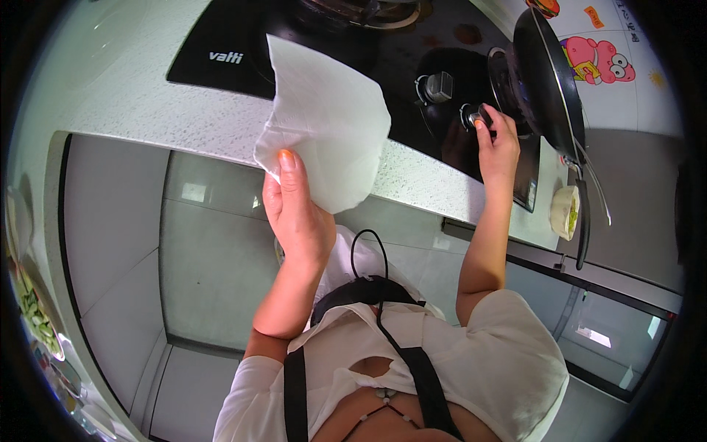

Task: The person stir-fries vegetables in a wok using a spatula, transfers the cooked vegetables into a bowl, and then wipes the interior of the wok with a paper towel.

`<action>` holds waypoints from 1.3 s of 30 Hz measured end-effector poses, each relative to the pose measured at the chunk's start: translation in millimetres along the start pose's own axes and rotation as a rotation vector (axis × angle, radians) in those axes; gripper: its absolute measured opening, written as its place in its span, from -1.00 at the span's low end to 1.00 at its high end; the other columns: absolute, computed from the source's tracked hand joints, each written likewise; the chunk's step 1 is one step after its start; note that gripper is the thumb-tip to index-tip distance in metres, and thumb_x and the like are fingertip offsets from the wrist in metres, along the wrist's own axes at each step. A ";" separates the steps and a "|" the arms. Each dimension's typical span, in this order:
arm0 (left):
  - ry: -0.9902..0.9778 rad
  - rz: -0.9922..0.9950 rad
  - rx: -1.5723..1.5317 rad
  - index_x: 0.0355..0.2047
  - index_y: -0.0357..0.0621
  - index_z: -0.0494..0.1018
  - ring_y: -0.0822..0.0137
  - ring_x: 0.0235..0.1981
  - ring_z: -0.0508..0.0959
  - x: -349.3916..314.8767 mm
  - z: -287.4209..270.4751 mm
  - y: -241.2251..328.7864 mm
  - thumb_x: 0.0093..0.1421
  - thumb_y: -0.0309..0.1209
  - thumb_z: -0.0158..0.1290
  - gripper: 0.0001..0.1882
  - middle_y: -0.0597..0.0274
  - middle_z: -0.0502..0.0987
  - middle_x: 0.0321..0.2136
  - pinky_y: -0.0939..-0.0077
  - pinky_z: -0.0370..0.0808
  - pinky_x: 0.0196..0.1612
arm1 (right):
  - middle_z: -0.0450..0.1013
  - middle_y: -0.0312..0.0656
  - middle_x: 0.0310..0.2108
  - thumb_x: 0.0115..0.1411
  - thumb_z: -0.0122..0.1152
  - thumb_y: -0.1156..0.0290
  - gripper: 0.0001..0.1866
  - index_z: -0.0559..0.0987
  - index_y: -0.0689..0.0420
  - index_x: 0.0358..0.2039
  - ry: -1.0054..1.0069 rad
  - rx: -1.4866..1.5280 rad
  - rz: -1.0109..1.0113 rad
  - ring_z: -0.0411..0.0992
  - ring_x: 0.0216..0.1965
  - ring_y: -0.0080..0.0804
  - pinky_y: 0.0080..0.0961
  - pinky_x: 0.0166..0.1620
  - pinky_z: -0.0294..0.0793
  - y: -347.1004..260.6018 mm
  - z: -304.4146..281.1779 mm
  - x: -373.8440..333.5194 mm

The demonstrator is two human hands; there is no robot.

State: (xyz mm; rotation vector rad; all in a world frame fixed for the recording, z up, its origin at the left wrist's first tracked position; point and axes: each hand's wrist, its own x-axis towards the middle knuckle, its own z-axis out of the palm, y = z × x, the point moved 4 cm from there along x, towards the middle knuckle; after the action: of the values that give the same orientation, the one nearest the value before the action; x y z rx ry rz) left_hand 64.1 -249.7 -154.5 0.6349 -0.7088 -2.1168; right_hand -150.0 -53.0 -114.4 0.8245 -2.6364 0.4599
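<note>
A white paper towel [328, 121] is pinched at its near corner by my left hand [294, 199], thumb on top, held up over the counter's front edge. My right hand [498, 140] has its fingers closed round a stove knob [475, 116] on the black glass gas hob [243, 26]. A second knob [439, 87] stands a little farther left on the hob, untouched. Beyond my right hand a black frying pan [541, 74] sits on the right burner, its handle toward me.
A small pale bowl [564, 212] with green pieces stands on the counter beneath the pan's handle [582, 221]. The white speckled counter [147, 110] runs along the hob's front. At the far left a plate of cut green vegetables [37, 313] lies on another counter.
</note>
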 end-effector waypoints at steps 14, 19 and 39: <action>-0.045 0.023 0.100 -0.17 -0.28 0.30 0.46 -0.26 0.42 -12.1 47.0 -4.3 0.22 -0.22 -0.13 -0.65 0.21 0.41 -0.26 0.58 0.35 -0.18 | 0.32 -0.08 -0.12 0.00 0.14 0.47 -0.65 0.44 0.15 -0.13 0.012 0.282 -0.095 0.37 -0.20 -0.20 -0.42 -0.13 0.36 -46.2 -41.2 -10.6; -0.175 -0.111 0.122 -0.17 -0.26 0.31 0.46 -0.26 0.42 -45.9 99.0 19.5 0.21 -0.22 -0.13 -0.66 0.23 0.42 -0.26 0.60 0.35 -0.19 | 0.28 -0.03 -0.03 -0.12 0.26 0.46 -0.37 0.28 0.14 0.03 -0.355 0.659 -0.061 0.43 -0.32 -0.26 -0.45 -0.26 0.43 -103.9 -87.9 -24.0; -0.630 -0.141 0.605 -0.12 -0.27 0.33 0.36 -0.15 0.39 -187.3 303.9 -44.5 0.24 -0.29 -0.22 -0.67 0.16 0.40 -0.22 0.48 0.33 -0.04 | 0.41 -0.10 -0.51 0.07 0.11 0.36 -0.82 0.45 0.23 -0.43 0.506 0.217 0.384 0.37 -0.48 -0.26 -0.45 -0.36 0.33 178.1 -345.7 -36.4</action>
State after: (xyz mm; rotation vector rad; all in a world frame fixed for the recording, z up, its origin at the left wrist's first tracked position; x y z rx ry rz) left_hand -50.7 6.5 70.5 0.3101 -1.7361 -2.2401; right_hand -151.1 241.3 142.4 0.2019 -2.2797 0.9299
